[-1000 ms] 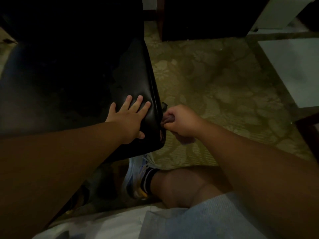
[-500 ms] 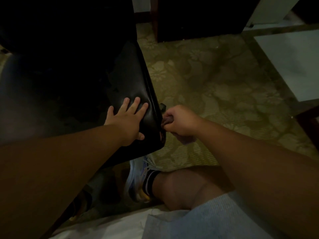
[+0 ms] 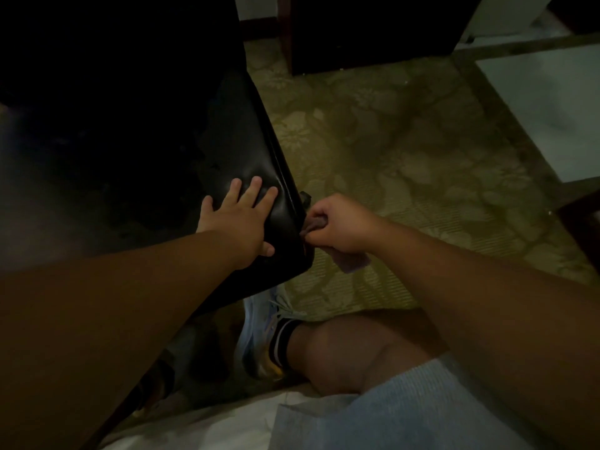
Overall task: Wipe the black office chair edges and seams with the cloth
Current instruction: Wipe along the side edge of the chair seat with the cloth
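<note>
Little has moved since a second ago: the right hand (image 3: 341, 224) has stayed at the same spot on the seat's side edge, and the left hand (image 3: 238, 220) has only crept slightly across the cushion, its fingers still spread.

The right hand's fingers are curled round the cloth (image 3: 352, 261), a dull purplish rag bunched in the fist, with one wad poking out against the chair's edge and a loose end hanging below the palm. That wad touches the side seam of the black office chair (image 3: 246, 151), near the seat's front corner. A small dark part, too dim to identify, sticks out just beyond the knuckles.

The left hand lies flat on top of the seat just inside that same edge, fingers straight and apart, thumb tucked toward the corner; it grips nothing. Both forearms reach in from the bottom of the view.

The chair's seat fills the dark left side, its glossy rim catching a little light. Under the corner sits a pale sneaker (image 3: 256, 332) with a striped dark sock (image 3: 285, 339), and a bare knee beside grey-blue shorts (image 3: 373, 414). A floral greenish carpet (image 3: 406, 164) spreads to the right, with dark furniture (image 3: 373, 30) along the top.
</note>
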The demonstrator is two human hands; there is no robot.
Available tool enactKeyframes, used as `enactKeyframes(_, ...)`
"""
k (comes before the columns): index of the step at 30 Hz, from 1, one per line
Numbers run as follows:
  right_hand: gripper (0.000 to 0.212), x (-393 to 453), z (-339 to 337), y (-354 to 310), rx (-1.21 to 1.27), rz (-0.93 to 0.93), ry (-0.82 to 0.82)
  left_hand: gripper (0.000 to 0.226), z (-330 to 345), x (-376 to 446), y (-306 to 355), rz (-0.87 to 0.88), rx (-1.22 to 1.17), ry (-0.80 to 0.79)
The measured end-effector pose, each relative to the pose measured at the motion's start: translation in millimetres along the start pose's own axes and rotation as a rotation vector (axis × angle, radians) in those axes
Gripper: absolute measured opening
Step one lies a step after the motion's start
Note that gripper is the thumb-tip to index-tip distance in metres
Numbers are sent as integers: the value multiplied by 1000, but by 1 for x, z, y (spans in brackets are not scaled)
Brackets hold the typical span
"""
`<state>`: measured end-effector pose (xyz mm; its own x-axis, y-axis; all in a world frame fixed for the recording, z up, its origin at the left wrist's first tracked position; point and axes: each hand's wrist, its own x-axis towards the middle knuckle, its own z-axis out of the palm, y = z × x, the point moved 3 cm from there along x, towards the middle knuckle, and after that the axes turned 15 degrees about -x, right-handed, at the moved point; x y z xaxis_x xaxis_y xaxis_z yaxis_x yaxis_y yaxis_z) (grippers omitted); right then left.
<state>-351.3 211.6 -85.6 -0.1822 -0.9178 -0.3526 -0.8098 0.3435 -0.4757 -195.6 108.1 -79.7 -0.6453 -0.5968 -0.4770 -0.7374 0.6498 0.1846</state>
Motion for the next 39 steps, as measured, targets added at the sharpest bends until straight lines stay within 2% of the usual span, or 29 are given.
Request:
enactKeyframes(2, 21, 0, 0, 0, 9, -5, -12, 110, 0, 1, 1, -2, -2, 7)
enactKeyframes(6, 6, 4, 2, 7, 26, 66, 65, 110, -1, 2, 4, -10, -3, 20)
enactKeyframes(9, 20, 2, 4, 6, 22, 30, 5, 110, -2, 2, 5, -6, -9, 23)
enactKeyframes(13, 19, 2, 2, 11, 32, 48, 11, 110, -1, 1, 4, -1, -18, 34)
enactKeyframes(16, 21, 0, 2, 9, 31, 23, -44, 110, -2, 0, 5, -3, -18, 35)
enactKeyframes(18, 7, 0, -3, 14, 84, 51, 24, 109, -2, -2, 4, 1, -15, 43)
enactKeyframes(20, 9, -1, -9, 23, 166, 105, 118, 107, -1, -5, 6, 5, -11, 61)
enactKeyframes(22, 13, -2, -8, 29, 221, 114, 94, 105, 0, -8, 8, 8, -14, 87)
enactKeyframes(25, 21, -6, -2, 32, 166, 88, 8, 91, 7, -19, 9, 48, -40, 179)
enactKeyframes(28, 21, -6, -2, 33, 184, 80, 58, 66, 27, -38, 10, 160, -8, 296)
enactKeyframes(30, 17, -4, -2, 30, 171, 69, 91, 60, 35, -40, 11, 156, -45, 315)
enactKeyframes(35, 11, -2, 1, 22, 144, 45, 96, 66, 35, -40, 13, 155, -48, 289)
enactKeyframes(39, 10, -3, 5, 19, 55, 39, -38, 79, 36, -41, 14, 143, -13, 223)
